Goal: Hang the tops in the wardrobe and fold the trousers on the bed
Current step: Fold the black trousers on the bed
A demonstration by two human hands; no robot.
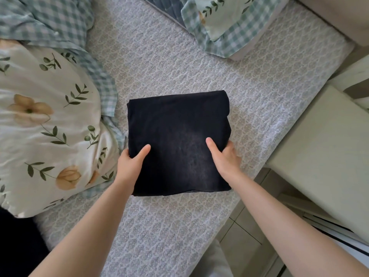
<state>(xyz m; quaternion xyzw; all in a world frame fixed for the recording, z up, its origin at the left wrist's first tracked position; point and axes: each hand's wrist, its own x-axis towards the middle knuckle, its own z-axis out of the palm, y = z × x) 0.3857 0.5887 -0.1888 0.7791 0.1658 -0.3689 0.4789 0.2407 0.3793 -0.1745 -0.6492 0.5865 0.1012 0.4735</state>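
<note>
The black trousers (177,142) are seen pretty much dead centre of the frame, folded into a neat square and laid on the bed (179,56), which is covered with a pale quilted sheet printed with small grey medallions.

The bundle is gripped at both lower sides. The left hand (130,162) is wrapped round the left edge, with the thumb laid on top and the other fingers tucked out of sight underneath. The right hand (225,156) is clamped on the right edge the same way, thumb on top, fingers curled round the side. Whether the bundle is lifted or lying on the sheet can't be told.

At the left of the frame a floral duvet (46,126) is bunched up, cream with peach flowers and green leaves. Its green gingham border (107,92) is crumpled just beside the trousers' left edge.

A pillow (225,23) in the same floral and gingham is parked at upper right. A cream cabinet top (323,152) is seen at right beside the bed, with tiled floor (245,236) below it. Something dark (18,246) is caught in the lower left corner, too cropped to be identified.
</note>
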